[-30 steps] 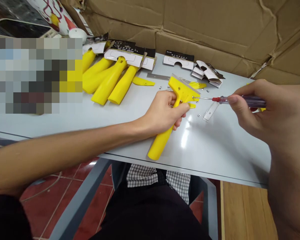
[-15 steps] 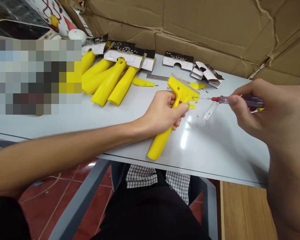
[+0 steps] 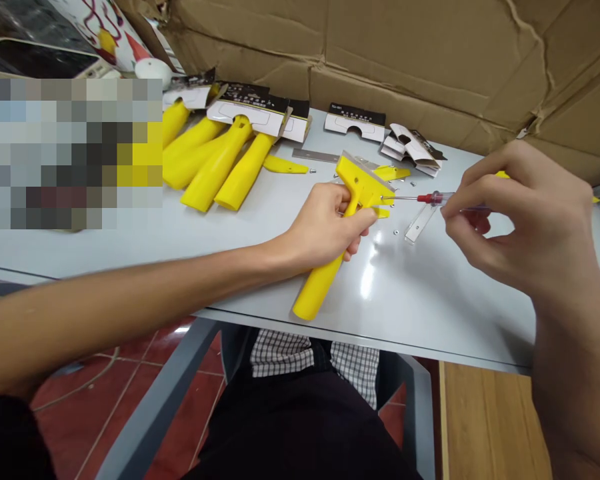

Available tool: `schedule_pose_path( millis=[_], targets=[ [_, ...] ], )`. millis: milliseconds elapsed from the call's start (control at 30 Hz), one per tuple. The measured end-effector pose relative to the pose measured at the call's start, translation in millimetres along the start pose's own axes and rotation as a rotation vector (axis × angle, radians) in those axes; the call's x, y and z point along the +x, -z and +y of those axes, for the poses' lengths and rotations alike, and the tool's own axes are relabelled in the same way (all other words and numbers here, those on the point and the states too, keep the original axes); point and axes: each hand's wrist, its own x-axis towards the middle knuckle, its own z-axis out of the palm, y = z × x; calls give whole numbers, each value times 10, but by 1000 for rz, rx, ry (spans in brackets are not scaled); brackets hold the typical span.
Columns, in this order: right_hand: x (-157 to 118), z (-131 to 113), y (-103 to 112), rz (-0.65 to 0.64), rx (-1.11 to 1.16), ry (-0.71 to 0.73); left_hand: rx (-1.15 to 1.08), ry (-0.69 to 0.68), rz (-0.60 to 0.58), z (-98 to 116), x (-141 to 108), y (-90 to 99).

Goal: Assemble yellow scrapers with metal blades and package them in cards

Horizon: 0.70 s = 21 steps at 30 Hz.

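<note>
Wrapped round the neck of a yellow scraper (image 3: 321, 285) is my left hand (image 3: 325, 223), near the middle of the table. The scraper's wide head points up and to the right. My right hand (image 3: 523, 213) pinches a screwdriver (image 3: 437, 198) with a clear handle and red collar. Its thin shaft reaches left, and the tip meets the right part of the scraper head at a small screw. Beside the head lie a clear strip (image 3: 420, 223), a small nut (image 3: 396, 233), a metal blade (image 3: 314, 155) and a loose yellow piece (image 3: 286, 165).
Several yellow scrapers (image 3: 245, 170) with black-and-white cards lie at the back left. Loose cards (image 3: 355, 122) rest near a tall cardboard wall (image 3: 405, 60). A phone (image 3: 40, 60) is at the upper left. The table's front edge (image 3: 300, 327) is close to my lap.
My right hand's fingers have shifted up and around the screwdriver handle, hiding more of it. My left hand and the scraper have hardly moved.
</note>
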Motion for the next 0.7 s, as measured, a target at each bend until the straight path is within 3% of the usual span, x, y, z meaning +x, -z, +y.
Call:
schedule_pose_path(
  millis=[267,433,700],
  targets=[
    [-47,9,5,1,-78,-116,-7,-14,-19,-15,-3,10],
    [-42,18,-8,75,-96,-63,5,-26,-53,-11,-27,-3],
    [-12,-22,29,45,-50,-122,-2,-28,-28,7,-27,7]
  ],
)
